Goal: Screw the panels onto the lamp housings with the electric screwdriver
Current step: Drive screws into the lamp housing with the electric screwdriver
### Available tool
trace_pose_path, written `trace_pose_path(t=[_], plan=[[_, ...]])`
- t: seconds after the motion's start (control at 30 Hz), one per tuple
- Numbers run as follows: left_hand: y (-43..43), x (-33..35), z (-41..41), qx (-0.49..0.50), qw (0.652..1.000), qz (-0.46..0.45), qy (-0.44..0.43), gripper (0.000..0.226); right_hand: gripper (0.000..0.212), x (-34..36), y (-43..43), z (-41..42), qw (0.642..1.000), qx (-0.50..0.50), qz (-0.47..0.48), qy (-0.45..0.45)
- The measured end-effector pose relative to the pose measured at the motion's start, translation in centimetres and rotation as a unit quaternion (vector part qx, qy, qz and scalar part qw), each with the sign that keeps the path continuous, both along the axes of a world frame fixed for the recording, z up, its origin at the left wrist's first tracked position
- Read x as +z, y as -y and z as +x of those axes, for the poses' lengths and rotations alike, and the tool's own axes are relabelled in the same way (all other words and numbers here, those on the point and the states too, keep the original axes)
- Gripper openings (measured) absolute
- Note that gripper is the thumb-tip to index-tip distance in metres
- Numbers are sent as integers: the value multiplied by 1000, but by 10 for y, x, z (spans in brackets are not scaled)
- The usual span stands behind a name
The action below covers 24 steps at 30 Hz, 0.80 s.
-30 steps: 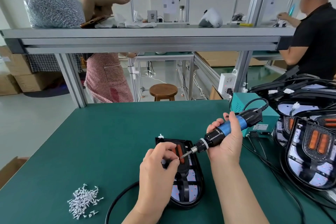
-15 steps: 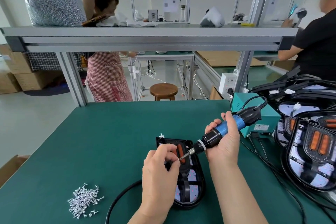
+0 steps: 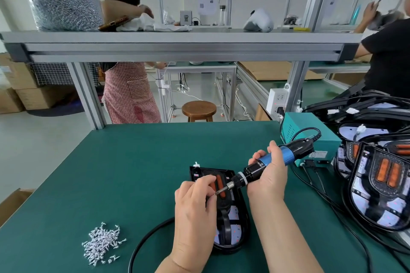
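Lamp housing (image 3: 235,228) flat on the green desk (image 3: 133,173), black with orange strips, partly under both hands. Right hand (image 3: 268,182) wrapped round the electric screwdriver (image 3: 253,172), tool slanting down and left over the housing. Left hand (image 3: 195,204) above the housing, fingers pinching the bit tip (image 3: 219,192). Loose pile of screws (image 3: 101,242) on the desk, well left of the housing.

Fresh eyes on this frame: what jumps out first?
The blue-handled electric screwdriver, gripped in the right hand at centre, angles down over a black lamp housing while the left hand pinches at its bit tip. Then the stack of lamp housings with orange inserts at the right edge, and the pile of loose screws on the green mat, lower left.
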State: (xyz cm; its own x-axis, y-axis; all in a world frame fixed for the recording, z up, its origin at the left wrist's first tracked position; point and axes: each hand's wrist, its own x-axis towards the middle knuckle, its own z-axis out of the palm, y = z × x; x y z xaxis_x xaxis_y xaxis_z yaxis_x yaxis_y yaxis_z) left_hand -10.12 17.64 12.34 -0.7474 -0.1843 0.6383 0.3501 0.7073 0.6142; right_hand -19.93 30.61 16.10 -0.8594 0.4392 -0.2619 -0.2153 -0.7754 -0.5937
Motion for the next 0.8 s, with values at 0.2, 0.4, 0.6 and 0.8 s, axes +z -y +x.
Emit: trace_pose_path(t=[0.2, 0.4, 0.6, 0.8], plan=[[2, 4, 5, 2, 997, 40, 72, 51, 28, 2, -6, -1, 1000, 1, -12, 2], [21, 9, -1, 61, 987, 96, 110, 40, 31, 4, -13, -1, 1000, -2, -21, -3], [27, 13, -26, 21, 927, 117, 356, 73, 20, 20, -21, 3, 995, -21, 53, -81], [39, 5, -14, -89, 881, 236, 400, 61, 16, 40, -21, 6, 981, -44, 122, -141]])
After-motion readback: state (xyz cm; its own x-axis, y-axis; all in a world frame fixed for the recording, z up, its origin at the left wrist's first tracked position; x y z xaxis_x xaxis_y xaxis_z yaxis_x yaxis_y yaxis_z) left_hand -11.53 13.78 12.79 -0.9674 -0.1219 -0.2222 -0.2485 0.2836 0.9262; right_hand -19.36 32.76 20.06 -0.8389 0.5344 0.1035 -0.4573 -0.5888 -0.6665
